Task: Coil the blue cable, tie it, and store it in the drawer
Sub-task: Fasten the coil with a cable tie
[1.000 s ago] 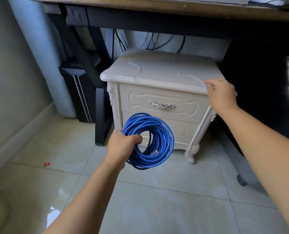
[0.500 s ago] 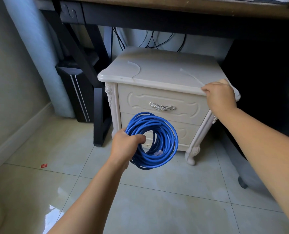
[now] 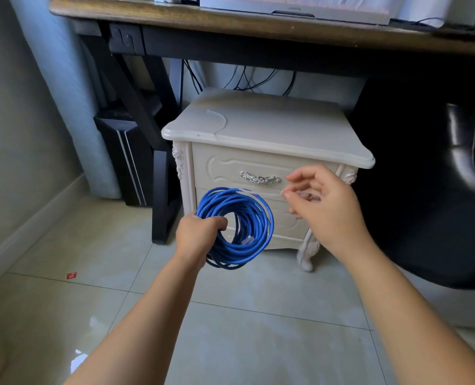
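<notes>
- Centrally, the blue cable was wound into a round coil and held in the air, in front of the nightstand's lower front and off the floor.
- Its clear plug hung inside the loop, near the bottom.
- On the coil's left side, the left hand gripped the bundle, with fingers curled through the loop and thumb wrapped over the strands.
- Just right of the coil and apart from it, the right hand hung in front of the nightstand's right front. Its fingers were curled, and thumb and fingertips pinched a thin clear strip. The strip was blurred, so I couldn't tell its shape.
- Behind both hands, the top drawer was closed. Its silver handle sat above the coil, left of the right hand, with neither hand on it.
- Below it, the lower drawer was also closed and mostly hidden by the coil.
- Both drawers belonged to a cream nightstand with carved legs. A second curved strip lay on its top, near the left front corner.
- Above it was a wooden desk on black legs, with dark wires hanging behind the nightstand.
- Left of the nightstand stood a black computer tower, and a black chair was on the right.
- Underneath was a pale tiled floor, with a small red scrap at the left, well away from the coil.
</notes>
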A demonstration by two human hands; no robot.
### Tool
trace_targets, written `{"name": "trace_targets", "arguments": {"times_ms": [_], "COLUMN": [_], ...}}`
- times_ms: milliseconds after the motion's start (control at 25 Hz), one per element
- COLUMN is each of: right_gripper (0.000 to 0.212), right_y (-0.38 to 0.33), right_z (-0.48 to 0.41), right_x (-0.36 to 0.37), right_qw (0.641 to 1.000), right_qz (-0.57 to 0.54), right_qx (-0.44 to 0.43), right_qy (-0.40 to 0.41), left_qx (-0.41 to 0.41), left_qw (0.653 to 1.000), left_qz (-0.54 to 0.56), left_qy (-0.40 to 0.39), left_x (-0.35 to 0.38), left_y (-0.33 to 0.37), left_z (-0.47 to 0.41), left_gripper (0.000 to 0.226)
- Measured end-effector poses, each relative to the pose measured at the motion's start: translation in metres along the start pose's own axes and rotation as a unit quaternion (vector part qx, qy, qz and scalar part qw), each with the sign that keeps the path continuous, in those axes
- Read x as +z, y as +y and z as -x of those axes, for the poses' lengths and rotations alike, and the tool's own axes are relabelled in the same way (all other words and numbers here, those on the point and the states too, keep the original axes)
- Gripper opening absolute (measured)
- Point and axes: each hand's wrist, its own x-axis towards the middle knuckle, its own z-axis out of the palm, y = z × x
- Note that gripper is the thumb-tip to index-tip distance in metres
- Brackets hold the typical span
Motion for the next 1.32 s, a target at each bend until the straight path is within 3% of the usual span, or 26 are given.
{"name": "trace_targets", "arguments": {"times_ms": [160,280,440,680,880,1040,1120,1200,1320], "right_gripper": [0.032,0.033,0.019,0.011,0.013,0.015,0.012,0.013,0.016], "right_y": [-0.015,-0.009,0.002,0.010,0.013,0.005,0.002,-0.005,-0.016], "right_z": [0.044,0.060,0.071,0.085,0.108,0.116,0.126,0.134,0.132], "right_x": [-0.013,-0.013,-0.006,0.015,0.026,0.019,0.014,0.012,0.007], "right_qw": [0.993,0.974,0.956,0.926,0.906,0.898,0.927,0.982,0.996], "right_qz": [0.073,0.193,0.257,0.325,0.349,0.342,0.294,0.165,-0.058], "right_qx": [-0.006,-0.022,-0.063,-0.159,-0.231,-0.272,-0.232,-0.084,0.072], "right_qy": [-0.095,-0.120,-0.129,-0.106,-0.057,-0.046,-0.034,-0.023,0.006], "left_qx": [0.006,0.010,0.032,0.060,-0.012,-0.004,0.009,0.032,0.054], "left_qw": [1.000,1.000,0.997,0.987,0.984,0.981,0.985,0.989,0.992], "left_qz": [-0.015,-0.024,-0.063,-0.124,-0.038,-0.001,0.013,0.011,-0.004], "left_qy": [0.002,0.001,-0.031,-0.086,-0.172,-0.193,-0.170,-0.147,-0.117], "left_x": [-0.011,-0.014,-0.012,-0.011,-0.020,-0.023,-0.021,-0.018,-0.016], "left_y": [-0.001,-0.001,-0.001,-0.001,-0.001,0.001,0.002,0.002,0.006], "left_z": [0.011,0.024,0.047,0.077,0.096,0.109,0.124,0.136,0.146], "left_gripper": [0.023,0.022,0.016,0.019,0.022,0.028,0.038,0.064,0.098]}}
